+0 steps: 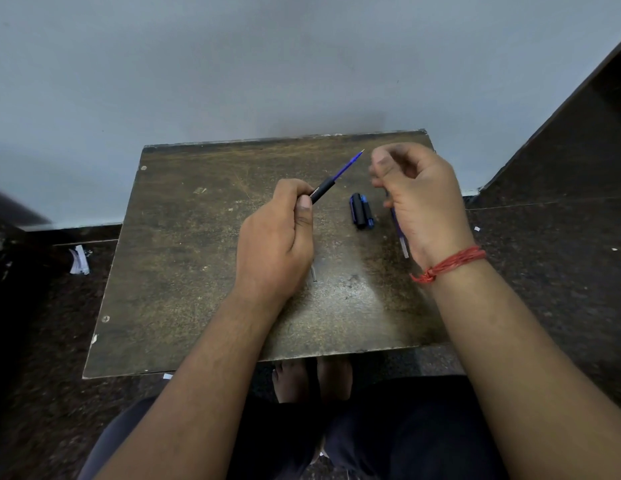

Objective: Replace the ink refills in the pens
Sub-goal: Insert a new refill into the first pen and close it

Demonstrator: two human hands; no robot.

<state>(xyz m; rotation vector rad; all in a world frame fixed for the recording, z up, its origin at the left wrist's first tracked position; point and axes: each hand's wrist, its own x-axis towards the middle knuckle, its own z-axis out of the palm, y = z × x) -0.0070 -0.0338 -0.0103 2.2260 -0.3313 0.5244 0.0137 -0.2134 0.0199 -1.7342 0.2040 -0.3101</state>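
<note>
A black pen barrel [322, 190] with a blue ink refill [347, 167] projecting from its front end is shown raised above the worktop [184, 258], tilted up and to the right, the refill tip nearest the right hand. The barrel's rear is enclosed in the clenched left hand [278, 237], thumb laid along it. Two dark caps with blue parts [361, 211] are seen lying side by side on the worktop between the hands. A second thin refill [401, 239], blue with a pale end, is seen beside and partly behind the right hand [420, 195]. The right hand is held curled, fingertips pinched together; whether a small part is pinched there cannot be told. A red thread band [447, 265] is worn on the right wrist. The worktop is a worn brown board set against a pale blue wall [233, 64]. Paper scraps [79, 260] are scattered on the dark speckled floor [544, 258].
</note>
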